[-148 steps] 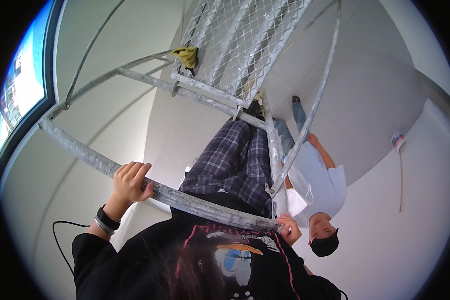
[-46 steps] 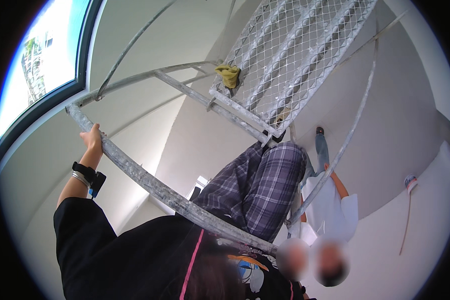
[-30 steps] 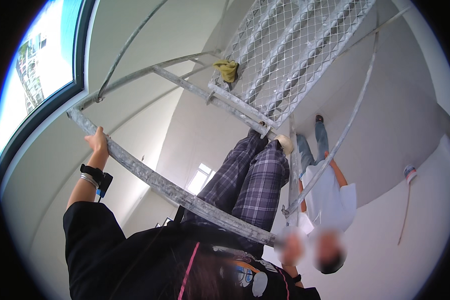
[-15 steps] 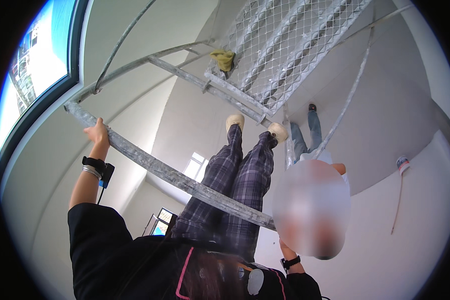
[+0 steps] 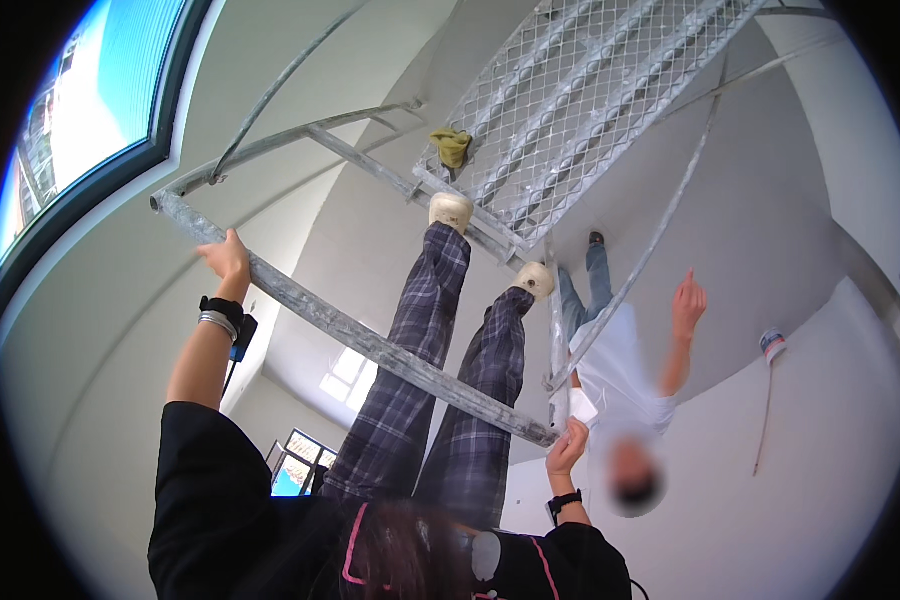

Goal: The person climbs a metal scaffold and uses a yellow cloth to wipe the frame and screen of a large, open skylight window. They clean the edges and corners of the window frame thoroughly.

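My left hand (image 5: 228, 258) is wrapped round the top rail (image 5: 370, 345) of a grey, paint-spattered scaffold frame, near its left end. At the rail's right end, my right hand (image 5: 568, 448) is closed at the corner by the upright post (image 5: 558, 350). A flat white piece (image 5: 582, 408) shows right by its fingers; whether I hold it is unclear. Further along, my left shoe (image 5: 451, 212) rests at the edge of the mesh platform (image 5: 570, 110), and my right shoe (image 5: 533, 282) is on or by the lower crossbar (image 5: 370, 170).
A yellow-green cloth or glove (image 5: 451, 147) lies on the platform's near corner. To the right, a person in a white top (image 5: 620, 365) stands close to the frame, one hand (image 5: 689, 300) raised. Diagonal braces (image 5: 660, 260) cross there. A long-handled roller or brush (image 5: 772, 345) leans at the wall. A window (image 5: 80, 130) is at left.
My left shoe has stepped forward to the platform edge, apart from the right one. The other person has shifted, uncovering my right hand, and now has a hand raised. My left hand keeps its hold.
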Tool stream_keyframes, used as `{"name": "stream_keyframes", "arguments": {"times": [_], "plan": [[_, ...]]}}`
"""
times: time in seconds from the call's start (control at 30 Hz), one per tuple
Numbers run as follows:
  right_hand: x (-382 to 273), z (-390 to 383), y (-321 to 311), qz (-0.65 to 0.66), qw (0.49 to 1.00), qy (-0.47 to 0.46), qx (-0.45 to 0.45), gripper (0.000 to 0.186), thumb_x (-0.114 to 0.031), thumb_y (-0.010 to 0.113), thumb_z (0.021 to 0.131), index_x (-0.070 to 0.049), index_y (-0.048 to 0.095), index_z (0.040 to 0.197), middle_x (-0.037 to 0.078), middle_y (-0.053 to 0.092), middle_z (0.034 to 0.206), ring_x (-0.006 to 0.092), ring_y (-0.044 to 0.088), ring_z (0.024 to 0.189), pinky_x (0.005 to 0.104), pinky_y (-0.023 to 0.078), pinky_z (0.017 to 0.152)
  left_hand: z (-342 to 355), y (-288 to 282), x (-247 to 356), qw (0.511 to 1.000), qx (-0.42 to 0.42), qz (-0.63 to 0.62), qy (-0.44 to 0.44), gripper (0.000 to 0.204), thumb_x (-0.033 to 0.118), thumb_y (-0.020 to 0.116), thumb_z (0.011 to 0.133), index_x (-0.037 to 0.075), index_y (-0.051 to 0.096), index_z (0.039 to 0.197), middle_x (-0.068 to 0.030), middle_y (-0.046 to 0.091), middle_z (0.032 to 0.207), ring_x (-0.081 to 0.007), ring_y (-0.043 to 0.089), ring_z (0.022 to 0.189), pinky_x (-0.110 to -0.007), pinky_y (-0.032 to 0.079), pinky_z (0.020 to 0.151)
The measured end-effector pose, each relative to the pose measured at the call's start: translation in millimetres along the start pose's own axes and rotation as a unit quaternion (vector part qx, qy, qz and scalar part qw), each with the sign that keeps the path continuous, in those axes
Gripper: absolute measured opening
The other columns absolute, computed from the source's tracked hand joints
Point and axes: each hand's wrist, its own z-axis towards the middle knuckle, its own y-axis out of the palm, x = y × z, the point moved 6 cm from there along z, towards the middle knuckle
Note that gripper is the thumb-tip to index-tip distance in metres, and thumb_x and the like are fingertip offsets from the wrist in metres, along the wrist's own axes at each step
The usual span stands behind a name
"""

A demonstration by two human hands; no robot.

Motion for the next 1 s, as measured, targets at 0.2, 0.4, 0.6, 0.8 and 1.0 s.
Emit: {"name": "stream_keyframes", "arguments": {"times": [0.2, 0.4, 0.6, 0.8, 1.0], "plan": [[-16, 7, 1, -0.069, 0.996, 0.017, -0.047, 0.029, -0.006, 0.04, 0.083, 0.004, 0.051, 0.108, 0.02, 0.044, 0.106, 0.0364, 0.047, 0.098, 0.0436, 0.04, 0.089, -1, 5, -3, 1.0, 0.022, -0.022, 0.003, 0.073, 0.021, 0.061, 0.078, -0.013, 0.021, 0.128, -0.0347, 0.045, 0.119, -0.0446, 0.051, 0.108, -0.045, 0.04, 0.095], [-32, 19, 0, -0.196, 0.967, 0.121, -0.111, 0.023, -0.001, 0.046, 0.079, 0.003, 0.049, 0.101, 0.021, 0.043, 0.109, 0.0391, 0.048, 0.101, 0.0439, 0.041, 0.087, -16, 1, -4, 0.999, 0.037, -0.026, 0.01, 0.071, 0.019, 0.058, 0.08, -0.012, 0.02, 0.13, -0.034, 0.041, 0.125, -0.0443, 0.045, 0.115, -0.044, 0.037, 0.099], [-91, 109, 4, -0.175, 0.978, 0.084, -0.076, 0.017, -0.001, 0.052, 0.079, 0.0, 0.05, 0.096, 0.016, 0.045, 0.101, 0.0337, 0.055, 0.088, 0.0405, 0.046, 0.076, -23, -5, -1, 0.995, 0.044, -0.084, 0.02, 0.072, 0.019, 0.062, 0.078, -0.012, 0.022, 0.128, -0.0351, 0.04, 0.124, -0.0445, 0.045, 0.115, -0.044, 0.036, 0.098], [-161, 207, 59, -0.098, 0.986, 0.021, -0.133, 0.017, -0.002, 0.052, 0.079, -0.003, 0.053, 0.095, 0.012, 0.049, 0.099, 0.0276, 0.058, 0.079, 0.0367, 0.047, 0.072, 29, -8, -26, 0.981, -0.098, -0.165, -0.03, 0.078, 0.038, 0.067, 0.079, -0.011, 0.028, 0.125, -0.0293, 0.046, 0.116, -0.0371, 0.05, 0.109, -0.04, 0.038, 0.095], [-269, 249, 166, 0.006, 0.97, -0.038, -0.24, 0.016, -0.005, 0.055, 0.082, -0.003, 0.053, 0.098, 0.013, 0.052, 0.095, 0.0274, 0.06, 0.081, 0.0351, 0.048, 0.071, 116, -27, -19, 0.99, 0.002, -0.137, -0.017, 0.087, 0.054, 0.065, 0.076, -0.011, 0.031, 0.124, -0.0275, 0.05, 0.113, -0.0337, 0.053, 0.105, -0.038, 0.043, 0.089]]}}
